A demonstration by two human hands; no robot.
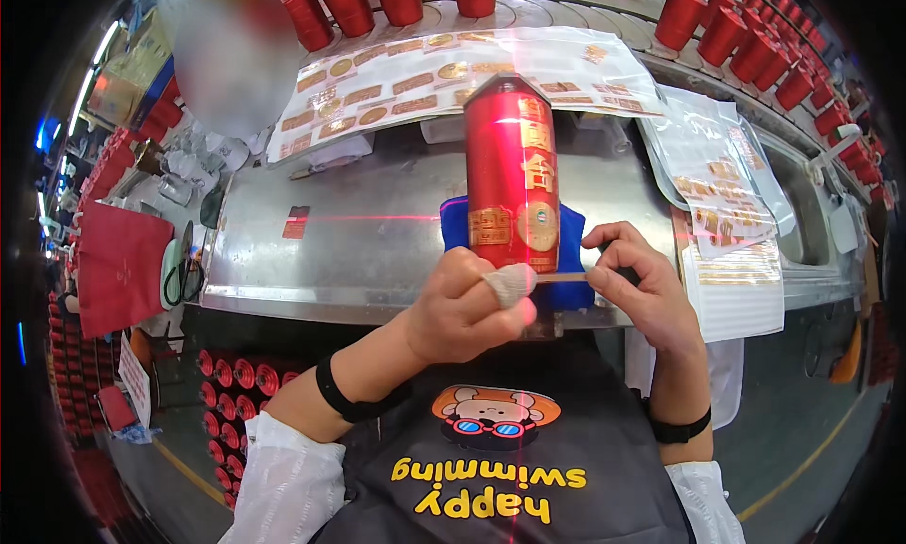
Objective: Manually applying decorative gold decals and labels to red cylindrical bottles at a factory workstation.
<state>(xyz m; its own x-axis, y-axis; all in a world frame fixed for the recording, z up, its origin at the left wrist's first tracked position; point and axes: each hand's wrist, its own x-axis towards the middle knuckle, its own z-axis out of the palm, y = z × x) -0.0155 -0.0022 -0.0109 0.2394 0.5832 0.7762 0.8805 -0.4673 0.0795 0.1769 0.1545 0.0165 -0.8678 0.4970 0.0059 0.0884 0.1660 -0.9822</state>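
A glossy red bottle (512, 167) with gold lettering and gold labels sits in front of me, over a blue pad (578, 231). Close to its lower end, my left hand (477, 303) is closed, a white wrap around one finger. A thin, pale brown strip (562, 277) stretches between my hands; what it is made of I cannot tell. My left fingers pinch one end of it. At the other end, the thumb and index finger of my right hand (646, 284) close on it, the other fingers curled loosely.
Beyond the bottle lies a white sheet of gold labels (415, 82), and at the right another label sheet (722, 171). A small red label (296, 222) rests on the metal table (377, 251). Red bottles (344, 6) line the conveyor (557, 11) behind. A sink (797, 195) is at right.
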